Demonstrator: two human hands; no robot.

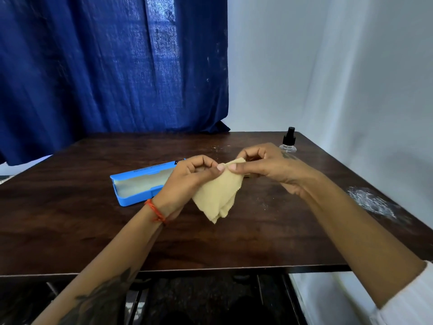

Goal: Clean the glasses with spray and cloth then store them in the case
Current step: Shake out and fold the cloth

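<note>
Forearms: two bare forearms are reaching in from the bottom edge, the left carrying a dark tattoo and a red thread bracelet, the right ending in a white sleeve cut off at the corner.
Hidden: the glasses are not showing clearly; only a small dark sliver is peeking out under the right hand, too little to identify.
Left hand: fingers are curling, thumb and fingertips pinching the top edge of the pale yellow square cloth.
Right hand: thumb and forefinger are gripping the same edge; the cloth is hanging folded above the dark wooden table.
Blue plastic case: lying open on the table behind the left hand, partly covered by it.
Clear spray bottle with black nozzle: standing behind the right hand, its base blocked.
</note>
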